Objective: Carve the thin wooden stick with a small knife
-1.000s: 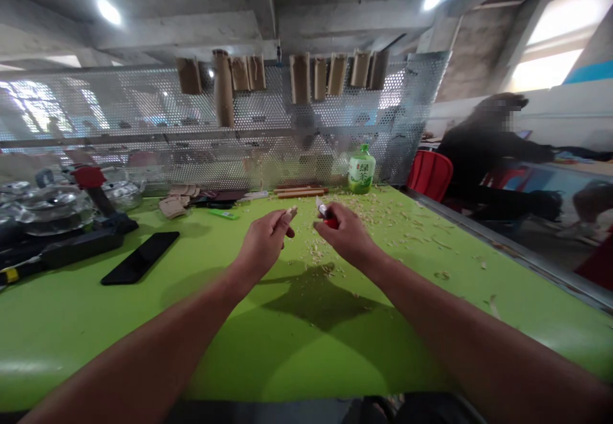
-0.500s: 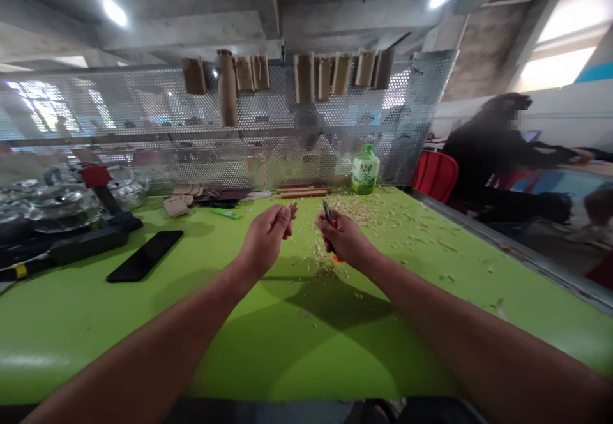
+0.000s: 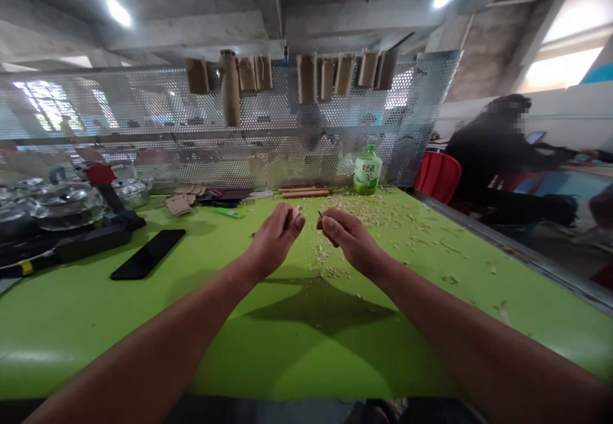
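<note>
My left hand (image 3: 278, 235) is closed in a pinch around a small pale piece of wood (image 3: 298, 211), whose end shows above the thumb. Facing it, my right hand (image 3: 348, 232) is closed on a knife (image 3: 320, 214). Only a short dark tip of the knife sticks out past the thumb; the rest is hidden in the fist. The two hands are a small gap apart, raised over the green tabletop (image 3: 297, 354). Wood shavings (image 3: 323, 255) are scattered beneath and beyond them. A small dark tip shows at the left hand's outer side, too little to name.
A black phone (image 3: 148, 255) and a red-and-black tool (image 3: 103, 178) lie left, beside glass pots (image 3: 67, 204). Wood pieces (image 3: 182, 199), a green cutter (image 3: 228, 212) and wooden strips (image 3: 306, 191) sit behind. A green bottle (image 3: 367, 172) stands before the perforated panel (image 3: 278, 149). A person (image 3: 498, 149) sits right.
My left hand has turned, and its fingertips have come closer to my right hand. My right hand has rotated, so the knife's blade and orange part that showed before are now mostly hidden.
</note>
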Available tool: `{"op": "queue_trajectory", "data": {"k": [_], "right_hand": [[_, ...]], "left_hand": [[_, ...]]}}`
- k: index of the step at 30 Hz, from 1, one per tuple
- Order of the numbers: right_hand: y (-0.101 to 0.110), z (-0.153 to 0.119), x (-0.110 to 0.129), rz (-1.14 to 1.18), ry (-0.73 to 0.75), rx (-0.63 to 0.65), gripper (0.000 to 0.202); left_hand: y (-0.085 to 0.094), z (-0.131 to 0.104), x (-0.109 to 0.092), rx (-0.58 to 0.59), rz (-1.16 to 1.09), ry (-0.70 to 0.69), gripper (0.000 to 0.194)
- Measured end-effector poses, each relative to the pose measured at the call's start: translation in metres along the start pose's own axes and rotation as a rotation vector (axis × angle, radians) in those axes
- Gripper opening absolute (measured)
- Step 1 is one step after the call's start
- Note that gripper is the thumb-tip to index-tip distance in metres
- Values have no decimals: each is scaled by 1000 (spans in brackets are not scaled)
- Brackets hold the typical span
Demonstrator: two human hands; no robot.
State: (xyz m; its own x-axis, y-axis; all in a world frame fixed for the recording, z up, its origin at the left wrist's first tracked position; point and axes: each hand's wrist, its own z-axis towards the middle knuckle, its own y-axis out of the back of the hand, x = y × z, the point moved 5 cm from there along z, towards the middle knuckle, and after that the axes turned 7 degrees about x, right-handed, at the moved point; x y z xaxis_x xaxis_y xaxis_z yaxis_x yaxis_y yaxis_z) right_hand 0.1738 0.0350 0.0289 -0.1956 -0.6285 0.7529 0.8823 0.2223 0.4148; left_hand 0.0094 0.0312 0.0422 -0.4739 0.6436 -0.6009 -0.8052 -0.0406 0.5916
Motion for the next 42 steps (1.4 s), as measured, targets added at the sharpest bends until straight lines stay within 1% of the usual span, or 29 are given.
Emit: {"op": "queue_trajectory", "data": {"k": [5,9,12,18,22,30,42], "right_hand": [[1,-1,6,-151,21,26,44],[-1,-1,5,-217,42,49,43],[-3,-1,3,-259,22,73,43],[-2,-2,8,-273,27,41,43],[-1,-1,9,-275,13,44,43],[-4,-4,8,-276,9,53,44],[-2,-3,8,-290,10,45,44]], "left_hand": [[-1,2,-2,6,-20,-70,31],[-1,2,-1,11,0,-79,36],[2,1,-3,8,25,-72,39],[3,1,-8,52,61,-118,40],[1,0,-8,81,95,-116,42],[2,1,-8,74,151,-113,40],[1,0,-7,83,159,-126,43]]}}
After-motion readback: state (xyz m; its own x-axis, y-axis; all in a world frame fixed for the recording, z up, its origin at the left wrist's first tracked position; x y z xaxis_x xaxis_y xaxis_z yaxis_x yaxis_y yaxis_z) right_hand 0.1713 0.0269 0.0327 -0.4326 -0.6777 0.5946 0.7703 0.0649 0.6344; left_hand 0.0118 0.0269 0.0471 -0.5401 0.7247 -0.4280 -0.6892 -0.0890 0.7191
